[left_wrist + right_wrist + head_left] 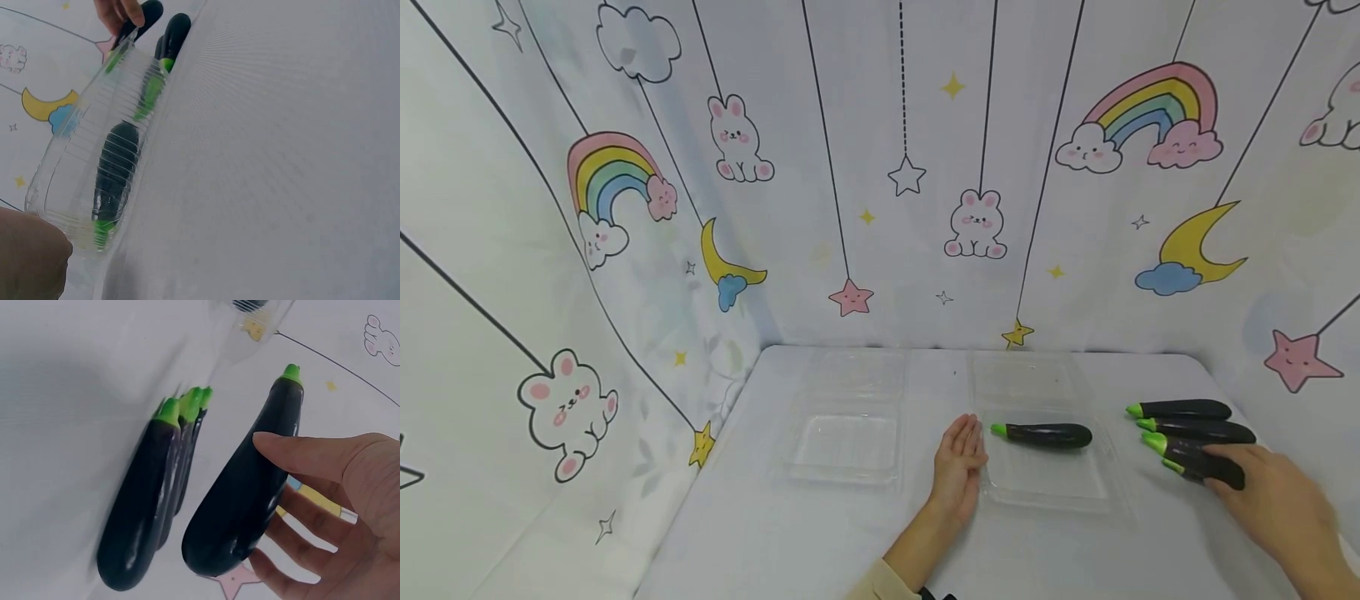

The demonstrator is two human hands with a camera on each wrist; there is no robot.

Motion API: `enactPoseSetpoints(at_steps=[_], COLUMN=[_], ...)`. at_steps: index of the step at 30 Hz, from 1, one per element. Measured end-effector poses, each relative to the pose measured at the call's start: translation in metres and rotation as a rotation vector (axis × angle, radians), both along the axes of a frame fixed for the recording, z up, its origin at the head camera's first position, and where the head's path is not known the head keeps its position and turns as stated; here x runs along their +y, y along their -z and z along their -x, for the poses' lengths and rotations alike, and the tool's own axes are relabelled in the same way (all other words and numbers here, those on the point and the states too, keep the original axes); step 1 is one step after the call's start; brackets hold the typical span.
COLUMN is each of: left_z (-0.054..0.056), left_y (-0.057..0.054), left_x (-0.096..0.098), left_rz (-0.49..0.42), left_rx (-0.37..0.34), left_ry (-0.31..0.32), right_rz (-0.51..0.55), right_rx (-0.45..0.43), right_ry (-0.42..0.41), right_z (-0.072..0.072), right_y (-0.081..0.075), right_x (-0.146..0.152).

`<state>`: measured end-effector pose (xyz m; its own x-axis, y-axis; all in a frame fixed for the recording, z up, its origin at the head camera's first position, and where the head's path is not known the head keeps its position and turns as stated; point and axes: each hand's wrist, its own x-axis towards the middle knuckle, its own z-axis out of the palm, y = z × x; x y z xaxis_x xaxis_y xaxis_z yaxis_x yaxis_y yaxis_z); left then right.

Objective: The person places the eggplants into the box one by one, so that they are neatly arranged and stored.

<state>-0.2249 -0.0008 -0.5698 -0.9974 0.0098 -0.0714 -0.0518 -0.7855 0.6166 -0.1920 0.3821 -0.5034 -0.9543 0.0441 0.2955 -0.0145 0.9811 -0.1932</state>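
Observation:
My right hand [1273, 496] grips a dark purple eggplant [244, 494] with a bright green stem, thumb on one side and fingers on the other. In the right wrist view it is raised beside three more eggplants [134, 506] lying side by side on the table. My left hand [955, 467] has its fingers extended along the left side of a clear plastic container [1045, 502]. Inside that container another eggplant [1051, 436] lies crosswise toward the back, its green stem pointing left. The left wrist view shows this eggplant [115, 172] through the ribbed clear wall.
A second clear plastic container [842, 477], with its lid [850, 371] opened back, stands to the left on the white table [760, 542]. Behind the right container lies its lid [1026, 375]. White cloth walls [880, 242] with cartoon prints enclose the back and sides.

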Motion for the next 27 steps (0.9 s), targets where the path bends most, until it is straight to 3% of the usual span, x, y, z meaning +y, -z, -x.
enactPoseSetpoints(at_steps=[16,27], left_z=[0.0,0.0], left_y=[0.0,0.0], left_x=[0.0,0.0], left_rz=[-0.002,0.002], left_rx=[0.002,-0.003], left_ry=[0.005,0.003], right_rz=[0.008,0.032], right_rx=[0.168,0.142], right_ry=[-0.133,-0.104], right_z=[0.001,0.003], right_y=[-0.008,-0.013], right_x=[-0.015,-0.031])
